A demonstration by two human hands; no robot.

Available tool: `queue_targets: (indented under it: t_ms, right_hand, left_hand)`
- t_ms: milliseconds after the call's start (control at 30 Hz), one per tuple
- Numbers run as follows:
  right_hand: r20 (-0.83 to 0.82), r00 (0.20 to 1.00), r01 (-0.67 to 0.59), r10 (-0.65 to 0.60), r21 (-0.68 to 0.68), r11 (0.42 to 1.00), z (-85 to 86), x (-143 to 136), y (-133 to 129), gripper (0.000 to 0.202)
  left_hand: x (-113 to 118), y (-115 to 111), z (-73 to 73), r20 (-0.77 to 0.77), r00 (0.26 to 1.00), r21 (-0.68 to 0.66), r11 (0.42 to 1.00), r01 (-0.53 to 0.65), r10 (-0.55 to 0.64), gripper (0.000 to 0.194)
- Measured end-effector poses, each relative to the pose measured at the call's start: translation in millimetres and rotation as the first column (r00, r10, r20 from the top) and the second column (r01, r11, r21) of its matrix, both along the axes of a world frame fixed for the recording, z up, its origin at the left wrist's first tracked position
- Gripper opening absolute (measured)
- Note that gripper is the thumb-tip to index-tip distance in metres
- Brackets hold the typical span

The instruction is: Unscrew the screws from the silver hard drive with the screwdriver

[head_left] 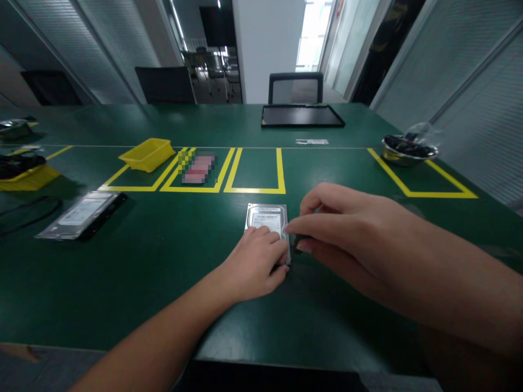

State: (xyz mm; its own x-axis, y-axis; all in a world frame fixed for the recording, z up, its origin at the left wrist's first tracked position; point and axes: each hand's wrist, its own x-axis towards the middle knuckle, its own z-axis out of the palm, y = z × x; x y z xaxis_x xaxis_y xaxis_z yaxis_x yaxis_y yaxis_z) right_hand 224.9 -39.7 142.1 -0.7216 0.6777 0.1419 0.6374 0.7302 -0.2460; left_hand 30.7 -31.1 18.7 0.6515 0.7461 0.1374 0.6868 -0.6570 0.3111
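hard drive (267, 213) flat on green table (171, 305), center, long axis near-far, left hand (261, 258) palm-down over it, fingers curled, right hand (347, 228) reached in from right, fingertips pinched on small dark piece (301, 243)

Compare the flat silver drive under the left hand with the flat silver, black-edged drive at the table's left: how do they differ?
The flat silver drive lies nearly straight, partly covered by the left hand; the black-edged silver drive lies slanted, untouched. The first shows no black border; the second has black along its right side. Both have white labels.
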Motion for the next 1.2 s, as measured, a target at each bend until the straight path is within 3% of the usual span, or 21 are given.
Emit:
queue_targets:
  t_ms: [300,533,767,967,1200]
  right_hand:
    - [-0.114,0.992,-0.06,0.06,0.003,0.998,2.1,3.5,2.3,0.01]
    - [-0.092,0.995,-0.029,0.027,-0.018,0.999,5.5,2.3,1.5,0.01]
    - [-0.087,0.996,0.031,-0.025,0.065,0.997,3.8,-2.1,2.9,0.012]
    - [-0.105,0.994,0.005,0.009,0.134,0.991,4.6,-2.3,4.2,0.011]
    - [-0.074,0.997,-0.033,0.035,0.024,0.999,8.6,0.4,-0.4,0.014]
  left_hand:
    - [-0.3,-0.1,3.9,-0.019,1.0,-0.005,1.0,-0.009,0.009,0.012]
    - [0.3,-0.3,1.5,-0.027,1.0,0.017,1.0,-0.002,0.002,0.011]
    - [-0.1,-0.7,3.7,-0.025,1.0,0.015,1.0,-0.006,0.006,0.011]
    - [0.2,-0.8,3.9,-0.036,0.999,0.014,1.0,-0.012,0.013,0.013]
    - [-1.2,-0.2,1.6,-0.026,1.0,0.005,1.0,-0.001,0.001,0.011]
